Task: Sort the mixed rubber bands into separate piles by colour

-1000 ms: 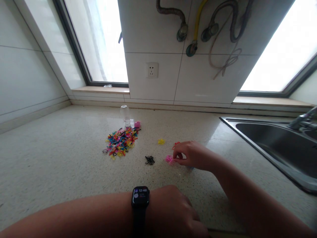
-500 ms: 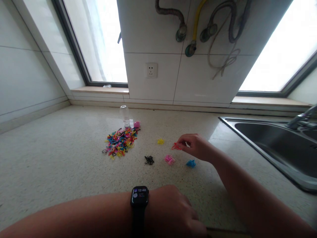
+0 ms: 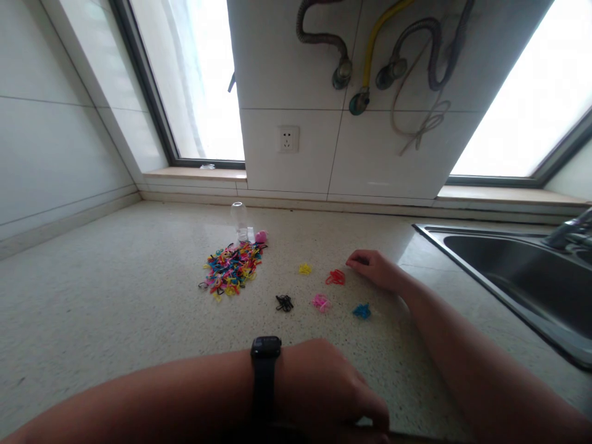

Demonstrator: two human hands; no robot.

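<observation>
My right hand [image 3: 372,268] is just right of a small pile of red rubber bands [image 3: 335,277], apart from it. Its fingers are curled together, and nothing shows in them. Nearby on the counter lie small piles of yellow rubber bands [image 3: 304,269], pink rubber bands [image 3: 320,302], blue rubber bands [image 3: 362,311] and black rubber bands [image 3: 284,303]. My left hand [image 3: 330,385], below a black wristwatch [image 3: 266,348], rests at the counter's front edge. Its fingers bend downward, partly in shadow, hiding whatever may be inside. A large mixed heap of rubber bands [image 3: 235,268] spreads to the left.
Behind the heap stands a clear bottle [image 3: 238,219] beside a round pink object [image 3: 261,237]. A steel sink [image 3: 435,237] with a faucet [image 3: 568,229] is set into the speckled counter [image 3: 139,296] at right. Hoses and a socket [image 3: 289,139] are on the tiled wall.
My right hand has let go of the red rubber bands and moved right, away from their pile. My left hand has turned slightly, tilting the watch face away. The view has shifted a little.
</observation>
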